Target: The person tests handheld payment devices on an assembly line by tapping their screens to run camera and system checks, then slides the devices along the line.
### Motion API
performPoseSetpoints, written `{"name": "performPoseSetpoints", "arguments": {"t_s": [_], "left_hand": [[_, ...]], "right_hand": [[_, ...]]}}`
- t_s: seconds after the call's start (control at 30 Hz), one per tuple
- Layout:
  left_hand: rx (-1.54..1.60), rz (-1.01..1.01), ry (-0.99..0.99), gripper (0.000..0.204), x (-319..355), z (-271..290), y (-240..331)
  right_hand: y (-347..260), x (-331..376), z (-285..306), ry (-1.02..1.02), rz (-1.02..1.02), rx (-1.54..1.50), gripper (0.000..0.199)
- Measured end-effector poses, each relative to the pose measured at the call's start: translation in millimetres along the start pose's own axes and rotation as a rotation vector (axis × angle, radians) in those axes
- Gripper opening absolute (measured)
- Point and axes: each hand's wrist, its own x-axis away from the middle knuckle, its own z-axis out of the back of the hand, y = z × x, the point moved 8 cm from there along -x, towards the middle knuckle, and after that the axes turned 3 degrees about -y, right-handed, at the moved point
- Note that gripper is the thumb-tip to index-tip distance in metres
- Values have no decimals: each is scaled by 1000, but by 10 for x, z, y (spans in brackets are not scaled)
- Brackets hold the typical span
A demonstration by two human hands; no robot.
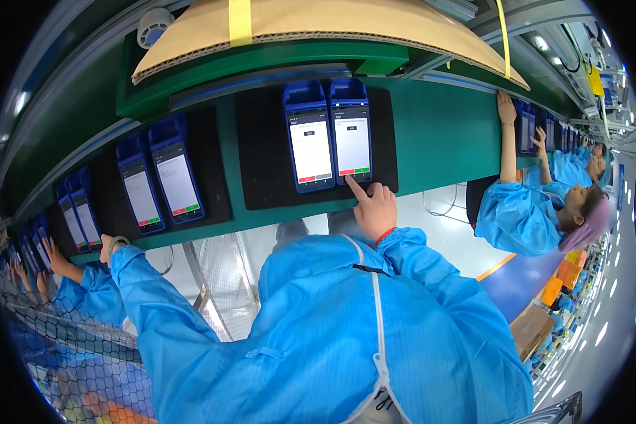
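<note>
The right hand [376,207] is pressing one extended forefinger, other fingers curled and holding nothing, onto the right-hand blue handheld terminal [351,131] lying on the black mat [261,155]; the left hand [110,249] is resting at the green conveyor belt [438,134] edge, its fingers hidden.

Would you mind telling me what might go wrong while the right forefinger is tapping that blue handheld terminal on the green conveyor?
1. The right hand taps at the bottom edge of the right blue handheld terminal, where red and green buttons sit close together; a slip may hit the wrong one.
2. The left blue handheld terminal lies right alongside, so a stray touch could land there.
3. The left hand rests on the green conveyor edge, perhaps near moving parts.
</note>
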Motion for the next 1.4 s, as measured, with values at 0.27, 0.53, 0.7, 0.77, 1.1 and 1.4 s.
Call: {"name": "performPoseSetpoints", "arguments": {"t_s": [0.27,0.53,0.7,0.77,1.1,1.4], "left_hand": [[196,72,-39,44,319,6,4],[403,308,-378,35,-135,-305,-274],[383,236,-193,31,139,-58,-384],[422,28,44,28,924,284,-156],[527,-1101,-1368,36,4226,181,-448],[347,-812,-1650,59,4846,-185,-695]], "right_hand": [[-303,-75,-46,-129,86,-49,56],[-811,-197,-146,-383,215,-69,60],[-656,-105,-124,-223,249,-165,61],[-542,-71,-141,-146,228,-177,60],[132,23,-99,115,-95,-428,49],[226,-21,-155,60,-165,-382,56]]}}
